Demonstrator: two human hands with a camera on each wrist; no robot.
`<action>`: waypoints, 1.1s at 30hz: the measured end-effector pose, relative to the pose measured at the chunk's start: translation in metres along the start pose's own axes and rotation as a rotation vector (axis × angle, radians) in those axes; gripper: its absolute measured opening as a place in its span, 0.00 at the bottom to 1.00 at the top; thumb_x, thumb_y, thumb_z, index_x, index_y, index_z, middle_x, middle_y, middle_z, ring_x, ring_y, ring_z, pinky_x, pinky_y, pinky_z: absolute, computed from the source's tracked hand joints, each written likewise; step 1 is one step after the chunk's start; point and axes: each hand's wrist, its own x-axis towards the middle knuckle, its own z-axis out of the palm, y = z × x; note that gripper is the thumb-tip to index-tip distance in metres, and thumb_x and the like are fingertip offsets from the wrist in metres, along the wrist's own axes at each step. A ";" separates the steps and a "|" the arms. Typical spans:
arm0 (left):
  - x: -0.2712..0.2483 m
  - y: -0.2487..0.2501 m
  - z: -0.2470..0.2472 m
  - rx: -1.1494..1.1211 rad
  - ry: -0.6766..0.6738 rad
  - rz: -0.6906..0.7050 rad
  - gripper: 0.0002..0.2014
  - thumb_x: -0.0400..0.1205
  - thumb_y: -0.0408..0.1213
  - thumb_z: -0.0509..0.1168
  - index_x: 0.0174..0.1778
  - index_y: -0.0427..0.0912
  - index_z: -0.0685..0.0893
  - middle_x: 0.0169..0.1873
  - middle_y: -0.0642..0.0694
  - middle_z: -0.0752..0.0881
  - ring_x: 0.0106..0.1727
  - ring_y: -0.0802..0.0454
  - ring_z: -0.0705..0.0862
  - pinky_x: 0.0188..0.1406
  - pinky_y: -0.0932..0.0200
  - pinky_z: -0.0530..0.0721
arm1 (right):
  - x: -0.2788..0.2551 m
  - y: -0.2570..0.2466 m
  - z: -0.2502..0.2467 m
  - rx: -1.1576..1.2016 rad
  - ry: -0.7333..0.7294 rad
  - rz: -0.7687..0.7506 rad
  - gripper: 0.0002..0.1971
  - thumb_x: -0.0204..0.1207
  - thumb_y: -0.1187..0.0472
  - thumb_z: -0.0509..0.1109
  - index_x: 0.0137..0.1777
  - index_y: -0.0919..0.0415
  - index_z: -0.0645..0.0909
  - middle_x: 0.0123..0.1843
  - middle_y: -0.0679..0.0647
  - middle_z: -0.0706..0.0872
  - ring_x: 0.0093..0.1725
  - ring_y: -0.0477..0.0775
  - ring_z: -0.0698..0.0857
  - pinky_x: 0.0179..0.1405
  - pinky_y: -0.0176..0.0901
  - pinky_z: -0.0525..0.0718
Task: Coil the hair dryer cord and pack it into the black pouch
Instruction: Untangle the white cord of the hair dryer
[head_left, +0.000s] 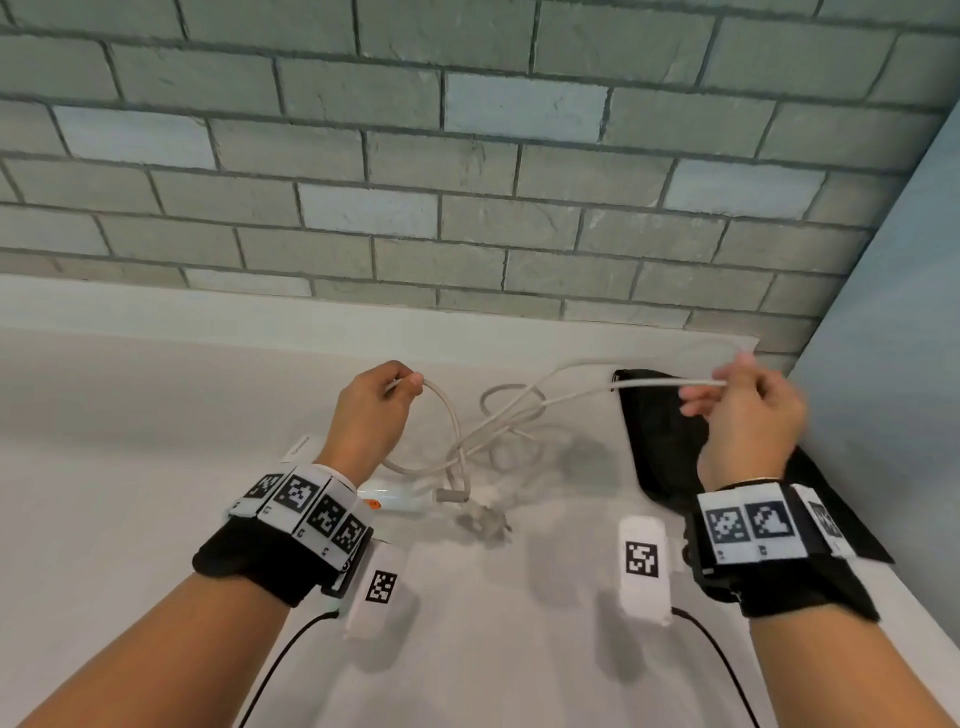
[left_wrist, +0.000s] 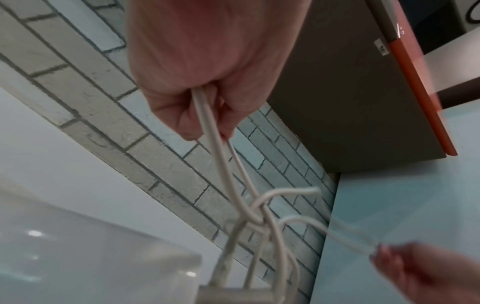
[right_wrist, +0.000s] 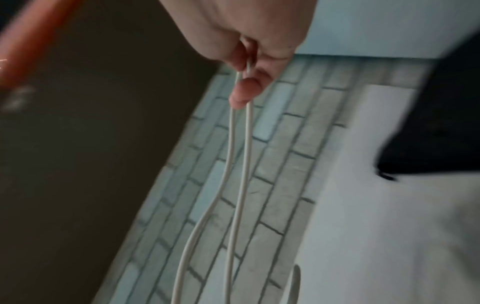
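A pale cord (head_left: 498, 415) hangs in loose loops above the white counter (head_left: 130, 415). My left hand (head_left: 382, 395) grips a loop of it, two strands running down from the fist (left_wrist: 207, 115). My right hand (head_left: 737, 395) pinches a stretched bend of the cord, two strands trailing from its fingers (right_wrist: 244, 86). The white hair dryer (head_left: 395, 499) lies on the counter under my left wrist, mostly hidden. The cord's grey plug (head_left: 483, 525) rests near it. The black pouch (head_left: 665, 441) lies flat under my right hand.
A grey brick wall (head_left: 467, 156) rises behind the counter, and a pale blue wall (head_left: 893, 312) closes the right side. A dark cabinet with an orange edge (left_wrist: 415, 86) hangs above in the left wrist view.
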 end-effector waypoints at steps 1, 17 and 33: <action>0.001 -0.001 -0.001 -0.013 -0.002 -0.011 0.11 0.81 0.40 0.61 0.33 0.45 0.79 0.09 0.53 0.70 0.20 0.52 0.63 0.21 0.56 0.62 | 0.005 0.014 -0.006 -0.084 0.023 0.088 0.11 0.81 0.61 0.57 0.41 0.63 0.77 0.22 0.52 0.81 0.15 0.43 0.79 0.16 0.35 0.77; -0.006 0.009 0.008 -0.064 -0.104 0.063 0.10 0.81 0.41 0.61 0.35 0.43 0.80 0.10 0.57 0.72 0.14 0.58 0.66 0.21 0.59 0.61 | -0.092 0.036 0.064 -1.086 -1.244 -0.629 0.27 0.78 0.62 0.62 0.76 0.53 0.58 0.59 0.59 0.82 0.53 0.61 0.81 0.47 0.53 0.79; -0.006 0.013 -0.007 0.014 -0.234 0.198 0.08 0.80 0.43 0.62 0.34 0.52 0.80 0.39 0.28 0.84 0.35 0.49 0.75 0.40 0.57 0.72 | 0.003 -0.049 0.037 -0.255 -0.539 -0.173 0.10 0.81 0.60 0.58 0.38 0.50 0.72 0.30 0.54 0.82 0.14 0.42 0.73 0.12 0.31 0.67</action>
